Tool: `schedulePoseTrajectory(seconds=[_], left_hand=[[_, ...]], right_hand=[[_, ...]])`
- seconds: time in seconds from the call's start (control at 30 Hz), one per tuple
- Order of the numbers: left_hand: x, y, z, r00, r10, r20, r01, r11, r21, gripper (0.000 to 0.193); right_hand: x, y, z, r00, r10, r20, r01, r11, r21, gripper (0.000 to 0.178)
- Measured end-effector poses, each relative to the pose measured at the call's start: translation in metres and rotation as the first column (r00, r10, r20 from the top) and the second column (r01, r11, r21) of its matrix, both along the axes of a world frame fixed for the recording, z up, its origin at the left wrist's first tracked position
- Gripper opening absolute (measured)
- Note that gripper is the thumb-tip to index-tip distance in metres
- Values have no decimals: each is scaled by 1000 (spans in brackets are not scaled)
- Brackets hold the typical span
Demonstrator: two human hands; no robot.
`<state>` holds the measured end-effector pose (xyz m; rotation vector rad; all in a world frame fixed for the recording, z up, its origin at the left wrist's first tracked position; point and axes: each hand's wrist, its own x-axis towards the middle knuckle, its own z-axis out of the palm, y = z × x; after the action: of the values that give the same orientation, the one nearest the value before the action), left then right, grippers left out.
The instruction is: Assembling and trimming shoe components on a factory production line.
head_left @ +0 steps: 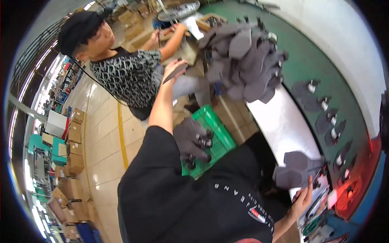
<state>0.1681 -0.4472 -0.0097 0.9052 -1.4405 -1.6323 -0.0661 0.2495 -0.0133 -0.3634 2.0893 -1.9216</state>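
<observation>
My left hand (175,71) reaches up and away from my body, its fingers closed on a thin dark grey sole-shaped piece (175,73). At the lower right, my right hand (302,200) is at the near edge of a pair of grey sole-shaped pieces (292,175), its fingers bent and one fingertip against them. The pair is over the end of a shiny metal surface (279,121). A large heap of similar grey pieces (249,56) is piled at the far end of that surface.
A green plastic crate (219,131) with more grey pieces (190,137) is beside me. A co-worker (125,73) in a black cap sits close to my left hand. Several grey pieces (324,117) line the green surface at right, near a red-lit opening (349,192). Cardboard boxes (75,148) are stacked at left.
</observation>
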Motion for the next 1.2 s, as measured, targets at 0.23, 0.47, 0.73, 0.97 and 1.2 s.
schedulePoseTrajectory(seconds=[0.23, 0.47, 0.73, 0.97, 1.2], left_hand=[[17, 90, -43, 828, -460, 321, 458, 885, 85, 30], [41, 125, -97, 768, -541, 344, 430, 833, 349, 33], [16, 141, -180, 673, -393, 627, 467, 882, 52, 41], [14, 144, -131, 622, 151, 768, 362, 815, -453, 40], [-189, 327, 73, 813, -522, 256, 581, 741, -337, 21]], right_hand=[[9, -4, 2, 999, -54, 5, 53, 997, 53, 41], [5, -5, 1, 1000, -18, -17, 18, 1000, 2, 39], [12, -8, 7, 998, -57, 21, 55, 997, 61, 38], [-19, 23, 12, 879, -248, -407, 366, 898, 243, 35], [-65, 53, -7, 664, -176, -727, 659, 598, 457, 31]])
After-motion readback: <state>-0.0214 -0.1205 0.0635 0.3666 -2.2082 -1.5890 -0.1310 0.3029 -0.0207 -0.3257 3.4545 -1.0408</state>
